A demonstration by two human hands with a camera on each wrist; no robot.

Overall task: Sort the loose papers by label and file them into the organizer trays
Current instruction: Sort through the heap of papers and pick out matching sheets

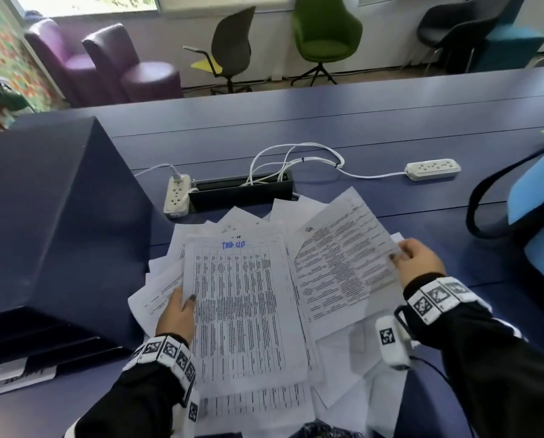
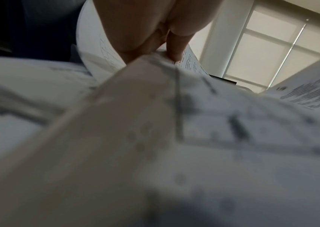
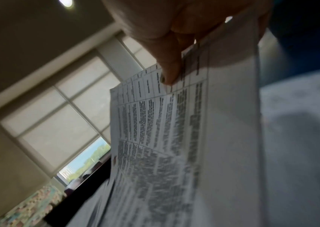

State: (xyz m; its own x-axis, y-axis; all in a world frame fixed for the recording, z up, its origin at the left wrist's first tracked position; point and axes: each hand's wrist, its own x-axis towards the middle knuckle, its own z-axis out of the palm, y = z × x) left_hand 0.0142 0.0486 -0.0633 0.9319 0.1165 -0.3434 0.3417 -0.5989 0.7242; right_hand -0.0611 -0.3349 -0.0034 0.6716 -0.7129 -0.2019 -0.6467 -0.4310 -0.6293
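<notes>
Your left hand [image 1: 176, 314] gripped the tabled sheet [image 1: 242, 308] at centre frame; your right hand [image 1: 419, 260] pinched another sheet [image 1: 337, 267]. At lower left, the organizer trays [image 1: 27, 358] showed labelled fronts, contents hidden.

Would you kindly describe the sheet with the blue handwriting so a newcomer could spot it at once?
Start at the blue table and find the spread of loose papers near its front edge. On the left of that spread, the left hand holds an upright table-printed sheet. It alone bears blue handwritten letters at its top margin.
</notes>
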